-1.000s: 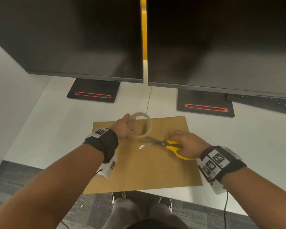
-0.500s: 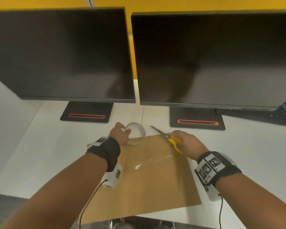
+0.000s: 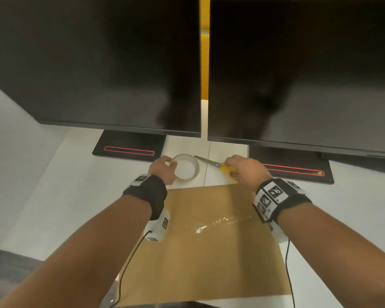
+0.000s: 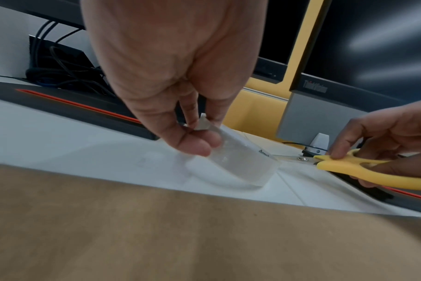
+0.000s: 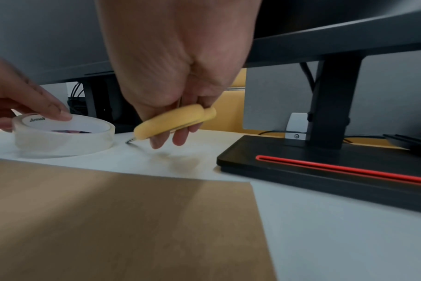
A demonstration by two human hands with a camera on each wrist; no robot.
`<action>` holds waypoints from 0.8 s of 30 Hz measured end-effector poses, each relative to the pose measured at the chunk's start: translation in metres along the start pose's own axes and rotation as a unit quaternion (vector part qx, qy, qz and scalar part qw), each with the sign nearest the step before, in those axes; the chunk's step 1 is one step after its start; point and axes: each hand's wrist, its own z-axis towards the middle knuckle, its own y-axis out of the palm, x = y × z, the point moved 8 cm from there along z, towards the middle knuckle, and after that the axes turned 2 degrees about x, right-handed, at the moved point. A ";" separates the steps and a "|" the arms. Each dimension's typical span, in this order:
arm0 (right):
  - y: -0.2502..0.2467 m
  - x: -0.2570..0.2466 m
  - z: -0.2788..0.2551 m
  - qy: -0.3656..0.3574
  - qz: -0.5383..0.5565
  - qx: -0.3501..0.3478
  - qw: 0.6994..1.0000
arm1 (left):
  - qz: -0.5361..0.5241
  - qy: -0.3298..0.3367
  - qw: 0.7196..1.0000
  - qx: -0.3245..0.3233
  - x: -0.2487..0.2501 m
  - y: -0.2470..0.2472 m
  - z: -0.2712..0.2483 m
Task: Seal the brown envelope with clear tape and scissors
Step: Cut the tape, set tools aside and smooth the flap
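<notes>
The brown envelope (image 3: 211, 238) lies flat on the white surface (image 3: 60, 192), on the near side of both hands, its far edge running left to right just short of them; a strip of clear tape (image 3: 218, 223) lies across its middle, slanting slightly up toward the right. The left hand (image 3: 163, 168) pinches the near rim of the tape roll (image 3: 187, 167) between thumb and fingers; the right wrist view shows the roll sitting on the surface beyond the envelope's far edge. The right hand (image 3: 245, 170) is curled round the yellow handles of the scissors (image 3: 218, 166), whose blades are together and point left toward the roll, the tip near the surface and just beside the roll; whether it touches cannot be told. The two hands are apart, the roll and scissors between them. Judging from this, both tools are being set down past the envelope and the taping looks mostly done; any pressing of the strip would mean drawing the hands back toward the body, and since the strip's long axis runs across, either hand is about equally near an end of it. Behind the tools stand two dark monitors (image 3: 98, 63) on black bases with red lines (image 3: 129, 150), cables hang behind them, and a yellow wall (image 3: 204, 63) shows in the gap.
</notes>
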 end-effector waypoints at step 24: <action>0.000 -0.021 0.010 -0.018 0.000 0.033 0.999 | 0.310 0.132 0.940 0.042 0.027 -0.014 -0.004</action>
